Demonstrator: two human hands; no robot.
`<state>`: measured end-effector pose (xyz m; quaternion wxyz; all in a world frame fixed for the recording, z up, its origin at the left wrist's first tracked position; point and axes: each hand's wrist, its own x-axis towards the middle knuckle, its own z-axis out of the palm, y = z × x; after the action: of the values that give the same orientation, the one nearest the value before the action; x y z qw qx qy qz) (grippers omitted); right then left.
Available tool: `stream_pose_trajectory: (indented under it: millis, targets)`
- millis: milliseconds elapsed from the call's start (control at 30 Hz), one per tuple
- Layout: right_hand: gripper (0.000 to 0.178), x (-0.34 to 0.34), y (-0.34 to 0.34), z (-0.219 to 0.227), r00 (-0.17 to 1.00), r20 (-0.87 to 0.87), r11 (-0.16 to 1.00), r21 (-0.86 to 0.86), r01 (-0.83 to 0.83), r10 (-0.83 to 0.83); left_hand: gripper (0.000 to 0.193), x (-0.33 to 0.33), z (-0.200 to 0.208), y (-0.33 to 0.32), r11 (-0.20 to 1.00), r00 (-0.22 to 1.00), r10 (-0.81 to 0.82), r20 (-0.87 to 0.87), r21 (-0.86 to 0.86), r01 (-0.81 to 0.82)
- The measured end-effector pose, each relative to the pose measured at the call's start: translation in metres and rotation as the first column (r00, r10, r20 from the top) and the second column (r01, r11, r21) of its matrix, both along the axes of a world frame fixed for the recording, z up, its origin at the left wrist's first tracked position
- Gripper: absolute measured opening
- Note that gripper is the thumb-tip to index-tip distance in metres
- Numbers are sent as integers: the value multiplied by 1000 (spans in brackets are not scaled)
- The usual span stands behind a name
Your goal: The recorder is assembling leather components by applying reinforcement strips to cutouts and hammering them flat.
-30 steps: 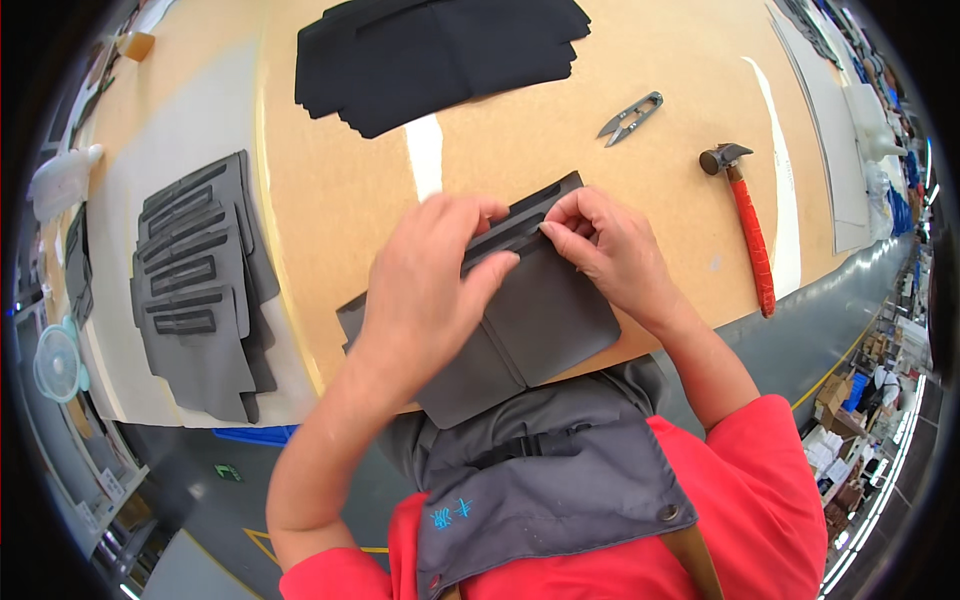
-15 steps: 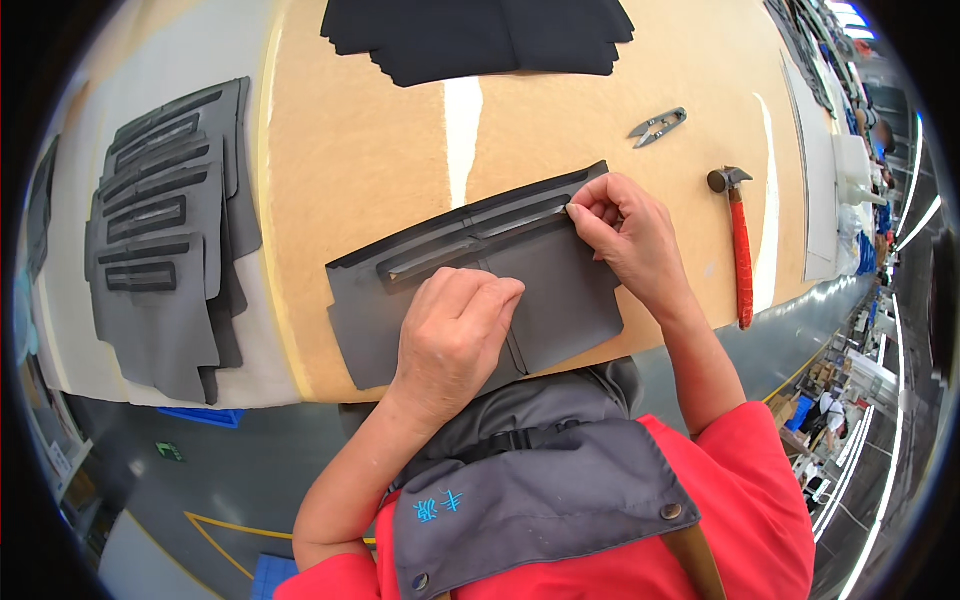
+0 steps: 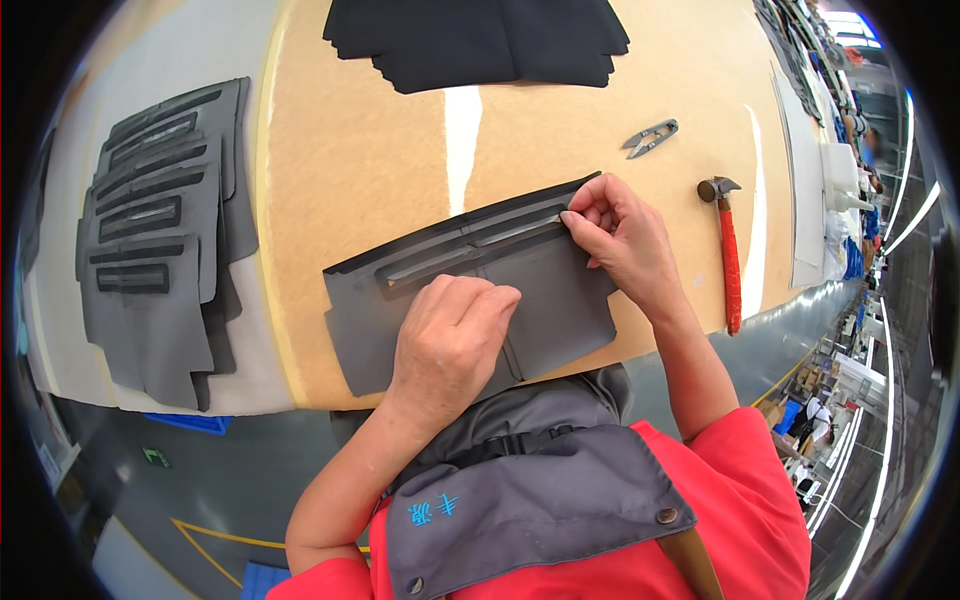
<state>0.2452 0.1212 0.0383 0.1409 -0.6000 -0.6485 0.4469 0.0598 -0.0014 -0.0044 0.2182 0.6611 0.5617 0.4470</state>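
Bending over a dark grey panel (image 3: 555, 310), laid flat on the tan desk (image 3: 340, 130) right by the near edge, slanting so as to rise toward the right. Pinching with the right hand (image 3: 620, 230) at the right end of a thin shiny strip (image 3: 520, 233), grip closed on what looks like its tip, inside the long dark frame along the panel's far side. Holding the left hand (image 3: 450, 325) low over the panel's middle, just on the near side of that frame, grip curled closed; cannot tell from above whether touching the panel or holding anything. Can see, beyond the panel and apart from it, a stack of black pieces (image 3: 475, 40) with stepped corners. To the right, past the hands, can see small snips (image 3: 660, 130), blades toward the lower left, and nearer, a hammer (image 3: 729, 250) with a red handle, lying head away. To the left, well apart, can see overlapping grey pieces (image 3: 150, 325) with similar dark frames, on a paler stretch. Wearing a dark grey apron (image 3: 540, 500) over red sleeves (image 3: 730, 470).
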Motion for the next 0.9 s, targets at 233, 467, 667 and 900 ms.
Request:
stream_pose_trajectory:
  millis: [233,467,667,900]
  targets:
    - [11,4,1,-4,997,-75,1000,-12,19,-19,17,0,-1,-1,1000,1000,9,-15,-9,-9]
    - [27,-10,23,-3,929,83,765,543,-345,360,16,-1,1,-2,999,999,10,-45,-30,-12]
    - [29,-41,38,-6,711,211,630,346,-696,671,24,-17,13,-9,996,993,81,-80,43,-78]
    - [30,-18,35,12,760,-174,756,-100,-647,627,62,-86,58,-3,831,933,293,210,-539,-139]
